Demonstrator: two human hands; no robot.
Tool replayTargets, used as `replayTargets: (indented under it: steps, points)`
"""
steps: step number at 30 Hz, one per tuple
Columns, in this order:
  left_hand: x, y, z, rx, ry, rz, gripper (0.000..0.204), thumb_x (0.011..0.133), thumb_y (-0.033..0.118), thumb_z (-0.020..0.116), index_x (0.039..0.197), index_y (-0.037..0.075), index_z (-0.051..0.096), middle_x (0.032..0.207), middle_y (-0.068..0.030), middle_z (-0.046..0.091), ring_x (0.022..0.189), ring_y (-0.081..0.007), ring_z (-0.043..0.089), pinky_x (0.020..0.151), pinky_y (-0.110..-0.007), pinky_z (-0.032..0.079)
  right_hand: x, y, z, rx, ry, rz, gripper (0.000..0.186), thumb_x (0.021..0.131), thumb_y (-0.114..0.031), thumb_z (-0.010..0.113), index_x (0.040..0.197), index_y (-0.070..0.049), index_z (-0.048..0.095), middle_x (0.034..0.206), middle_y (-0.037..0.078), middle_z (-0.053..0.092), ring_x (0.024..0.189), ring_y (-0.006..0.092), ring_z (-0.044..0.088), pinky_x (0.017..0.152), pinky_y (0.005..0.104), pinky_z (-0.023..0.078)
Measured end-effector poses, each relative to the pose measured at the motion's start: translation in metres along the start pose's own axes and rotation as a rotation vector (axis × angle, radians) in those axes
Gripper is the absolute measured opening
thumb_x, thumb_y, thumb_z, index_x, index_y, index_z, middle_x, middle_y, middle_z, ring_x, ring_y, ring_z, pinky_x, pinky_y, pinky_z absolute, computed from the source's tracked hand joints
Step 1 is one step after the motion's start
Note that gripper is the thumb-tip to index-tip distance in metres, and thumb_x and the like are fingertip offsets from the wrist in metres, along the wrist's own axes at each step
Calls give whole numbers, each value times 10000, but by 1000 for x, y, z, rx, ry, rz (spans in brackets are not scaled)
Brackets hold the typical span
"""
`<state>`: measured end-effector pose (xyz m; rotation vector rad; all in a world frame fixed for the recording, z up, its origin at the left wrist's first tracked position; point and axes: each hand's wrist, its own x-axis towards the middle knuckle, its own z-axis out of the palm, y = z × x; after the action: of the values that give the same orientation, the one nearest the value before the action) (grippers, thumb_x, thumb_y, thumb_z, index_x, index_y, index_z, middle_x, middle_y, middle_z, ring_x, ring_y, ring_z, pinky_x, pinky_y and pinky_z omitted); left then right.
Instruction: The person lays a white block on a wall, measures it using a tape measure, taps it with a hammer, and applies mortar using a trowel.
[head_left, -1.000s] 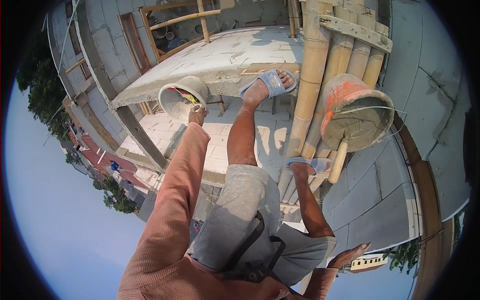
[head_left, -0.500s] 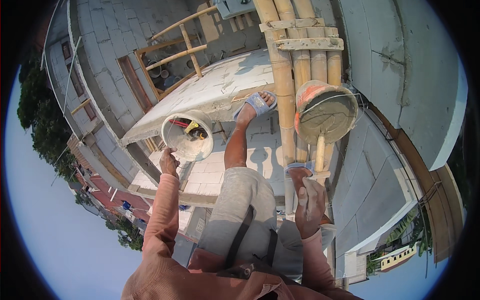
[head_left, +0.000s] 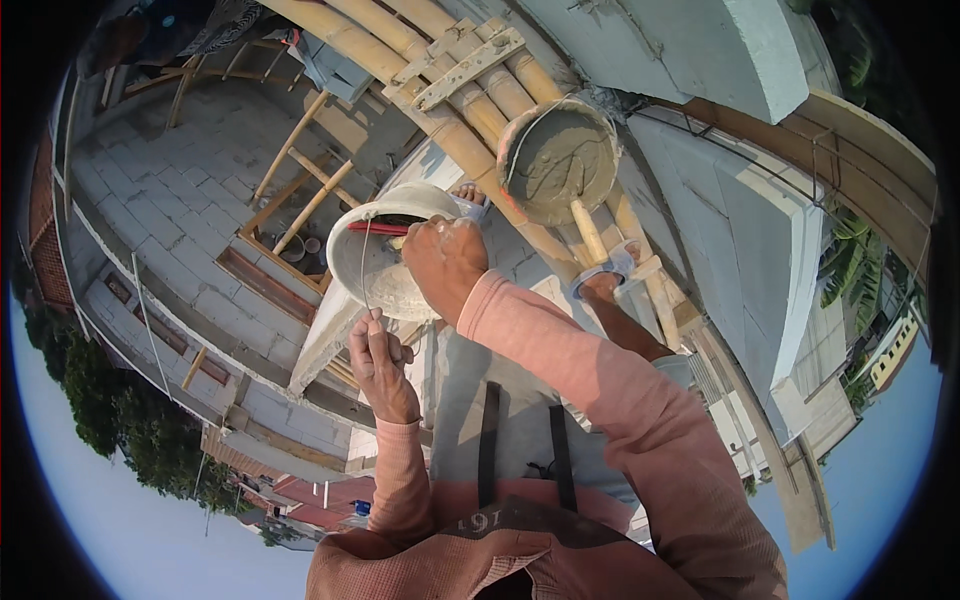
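Observation:
A white bucket [head_left: 388,288] hangs tilted in front of me on the left, its mouth facing me. My left hand [head_left: 384,368] pinches its thin wire handle [head_left: 366,272] just below the rim. Inside lies a red-handled tool [head_left: 374,228]. My right hand [head_left: 446,264] reaches across to the bucket's mouth, its fingers curled and largely out of sight, so what they grip cannot be made out. To the right, a mortar bucket [head_left: 556,165] stands on bamboo poles [head_left: 470,122], with a wooden handle [head_left: 588,232] sticking out of the grey mortar.
My sandalled feet stand apart, one on the bamboo beside the mortar bucket. Grey block walls [head_left: 700,185] rise on the right. A bamboo ladder [head_left: 300,165] leans at the left over a lower level. Part of a person [head_left: 165,30] shows at the top left.
My right hand has swung left from beside the mortar bucket to the white bucket. My left hand now holds the wire handle, and the view has turned.

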<state>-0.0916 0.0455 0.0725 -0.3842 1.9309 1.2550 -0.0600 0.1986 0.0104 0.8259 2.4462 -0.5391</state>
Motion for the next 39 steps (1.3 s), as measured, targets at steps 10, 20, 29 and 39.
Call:
replayTargets:
  steps: [10, 20, 29, 39]
  points:
    - [-74, 38, 68, 332, -367, 11, 296, 1059, 265, 498, 1252, 46, 547, 702, 57, 382, 615, -36, 354, 578, -215, 362, -136, 82, 45, 643, -264, 194, 377, 902, -166, 558, 1253, -32, 589, 968, 146, 693, 876, 336, 695, 794, 457, 513]
    - [-115, 40, 121, 313, -499, -100, 228, 1062, 221, 482, 1254, 102, 518, 699, 46, 409, 598, -38, 374, 588, -224, 383, -271, 144, 59, 723, 24, 128, 287, 883, -194, 611, 1144, -73, 601, 894, 105, 657, 748, 347, 698, 653, 464, 560]
    - [-191, 36, 144, 429, -809, -209, 282, 1046, 241, 452, 1269, 70, 479, 697, -6, 480, 527, -65, 394, 533, -245, 412, -441, 148, 124, 942, 85, 450, 445, 898, -483, 599, 1164, -126, 583, 942, 128, 698, 866, 315, 692, 801, 487, 528]
    - [-285, -53, 221, 797, -1332, -483, 420, 1023, 178, 431, 1413, 49, 347, 892, -76, 531, 710, -117, 486, 700, -304, 490, -523, -14, 150, 1839, 600, 1663, 422, 963, -468, 618, 898, -52, 598, 586, 17, 460, 537, 124, 476, 503, 317, 388]
